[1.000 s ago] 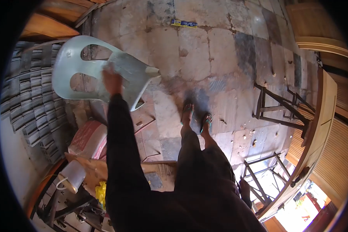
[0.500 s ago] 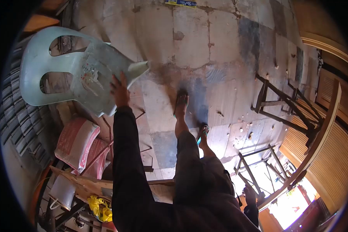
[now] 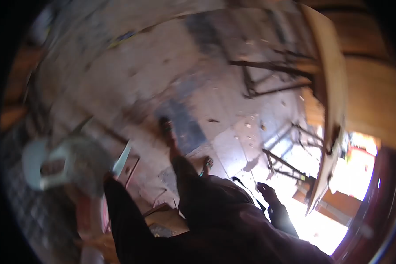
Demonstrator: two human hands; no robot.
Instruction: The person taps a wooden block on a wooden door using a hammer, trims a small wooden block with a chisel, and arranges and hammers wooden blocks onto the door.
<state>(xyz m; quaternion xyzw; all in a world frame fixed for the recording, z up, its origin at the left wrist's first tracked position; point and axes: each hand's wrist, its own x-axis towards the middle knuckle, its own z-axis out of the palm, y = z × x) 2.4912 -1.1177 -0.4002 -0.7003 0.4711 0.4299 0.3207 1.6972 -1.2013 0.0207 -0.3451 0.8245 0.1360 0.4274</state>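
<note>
- The pale plastic chair point(image 3: 61, 165) sits blurred at the floor's point(image 3: 163, 79) left edge.
- Left hand point(image 3: 108, 178) is against the chair; its grip cannot be told.
- Right hand point(image 3: 265, 190) hangs free, loosely curled, near the metal frames point(image 3: 277, 160).

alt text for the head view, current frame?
Motion-blurred downward view: the person's left arm in a dark sleeve reaches to a pale plastic chair at lower left, the left hand hidden in blur. The right hand hangs empty near dark metal frames on a tiled floor.
</note>
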